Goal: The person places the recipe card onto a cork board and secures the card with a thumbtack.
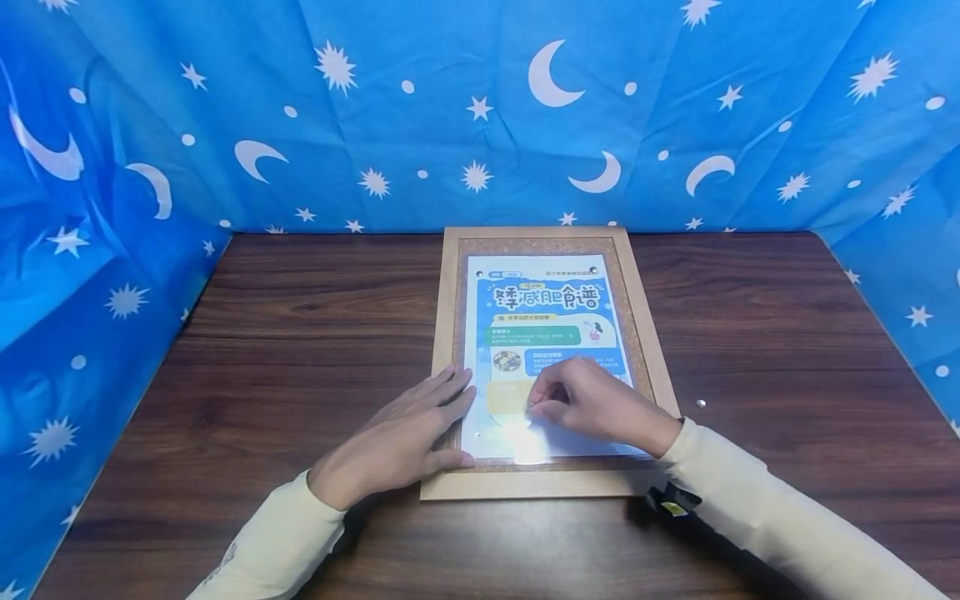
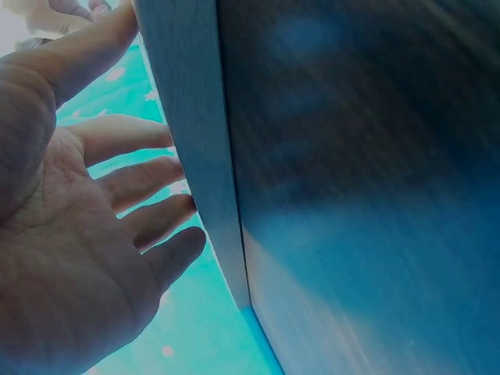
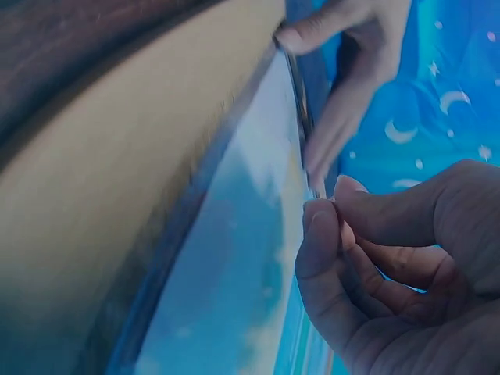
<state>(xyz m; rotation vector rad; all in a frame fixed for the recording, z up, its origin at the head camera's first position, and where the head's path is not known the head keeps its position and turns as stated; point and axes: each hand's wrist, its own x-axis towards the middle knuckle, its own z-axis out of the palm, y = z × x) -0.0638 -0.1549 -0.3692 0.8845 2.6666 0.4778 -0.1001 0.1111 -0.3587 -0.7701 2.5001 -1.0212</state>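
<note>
A printed poster (image 1: 540, 287) with Chinese lettering lies on a cork board (image 1: 540, 247) with a pale wooden frame (image 1: 656, 358). Silver thumbtacks sit at its upper corners, a left tack (image 1: 480, 273) and a right tack (image 1: 594, 269). My left hand (image 1: 405, 433) rests across the frame's left side, fingers extended, fingertips on the poster's left edge. Over the poster's lower half, my right hand (image 1: 588, 404) pinches a tiny thumbtack between thumb and forefinger, mostly hidden by the fingertips. In the right wrist view the pinching fingers (image 3: 320, 242) show close above the sheet.
Another loose silver tack (image 1: 701, 403) lies on the dark wood table (image 1: 322, 333), right of the frame. A blue cloth (image 1: 420, 108) with white moons and stars hangs behind the table and along both sides. Bright glare falls on the poster's lower part.
</note>
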